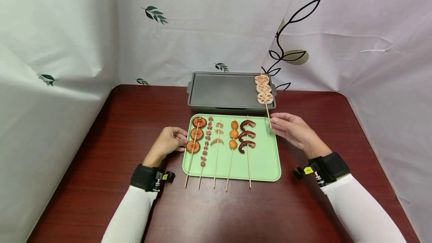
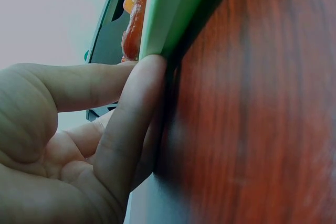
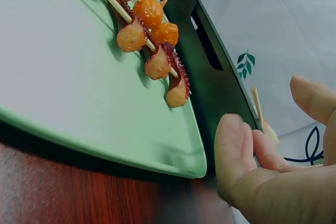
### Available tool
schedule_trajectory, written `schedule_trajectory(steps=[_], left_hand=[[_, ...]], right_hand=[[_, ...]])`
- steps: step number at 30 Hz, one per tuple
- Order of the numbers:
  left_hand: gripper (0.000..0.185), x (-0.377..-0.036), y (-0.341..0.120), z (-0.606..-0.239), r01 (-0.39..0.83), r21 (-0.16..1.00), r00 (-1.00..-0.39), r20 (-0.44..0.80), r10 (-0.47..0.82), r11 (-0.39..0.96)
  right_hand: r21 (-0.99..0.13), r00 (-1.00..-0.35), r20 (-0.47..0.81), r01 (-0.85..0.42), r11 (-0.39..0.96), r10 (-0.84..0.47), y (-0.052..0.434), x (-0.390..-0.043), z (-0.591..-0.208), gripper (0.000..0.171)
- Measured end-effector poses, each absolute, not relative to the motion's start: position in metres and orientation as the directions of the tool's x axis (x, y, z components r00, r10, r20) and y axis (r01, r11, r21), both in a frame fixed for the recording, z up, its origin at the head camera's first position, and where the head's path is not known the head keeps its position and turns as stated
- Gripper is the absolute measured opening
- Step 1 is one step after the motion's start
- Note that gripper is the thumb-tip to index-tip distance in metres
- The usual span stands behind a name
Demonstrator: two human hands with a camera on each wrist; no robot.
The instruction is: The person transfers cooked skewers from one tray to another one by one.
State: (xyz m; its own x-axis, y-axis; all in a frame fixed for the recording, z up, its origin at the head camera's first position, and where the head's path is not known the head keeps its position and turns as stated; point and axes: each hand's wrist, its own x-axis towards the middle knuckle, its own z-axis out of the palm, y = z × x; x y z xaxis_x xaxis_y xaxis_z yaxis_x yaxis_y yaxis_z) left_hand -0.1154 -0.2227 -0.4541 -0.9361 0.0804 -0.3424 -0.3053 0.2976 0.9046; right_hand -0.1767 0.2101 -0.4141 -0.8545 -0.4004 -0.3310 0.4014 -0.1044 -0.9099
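Right hand (image 1: 293, 130) sits w/ fingers relaxed and near straight, fingertips at the bare end of the lotus-root skewer (image 1: 264, 92) (contact unclear, no grip seen); skewer lies across the grey pan (image 1: 222, 91), stick overhanging the green tray (image 1: 266, 160). Left hand (image 1: 168, 141), fingers loosely curled, touches the tray's left edge beside the mushroom skewer (image 1: 195, 138).

From our head we look forward and down over the table (image 1: 101, 141). Our left wrist view sits close behind the fingers (image 2: 131, 124), facing the tray (image 2: 168, 14) edge; our right wrist view shares that tray (image 3: 79, 77).
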Motion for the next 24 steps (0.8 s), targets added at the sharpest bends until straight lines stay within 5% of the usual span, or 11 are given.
schedule_trajectory(steps=[16,24], left_hand=[[0.029,-0.114,-0.222,-0.454,-0.3,0.906,-0.939,-0.336,0.076,0.297],[0.027,-0.115,-0.222,-0.456,-0.3,0.91,-0.938,-0.335,0.083,0.287]], right_hand=[[-0.865,-0.831,-0.367,0.47,-0.174,-0.419,0.205,-0.193,-0.422,0.016],[-0.888,-0.84,-0.35,0.439,-0.138,-0.414,0.201,-0.197,-0.423,0.013]])
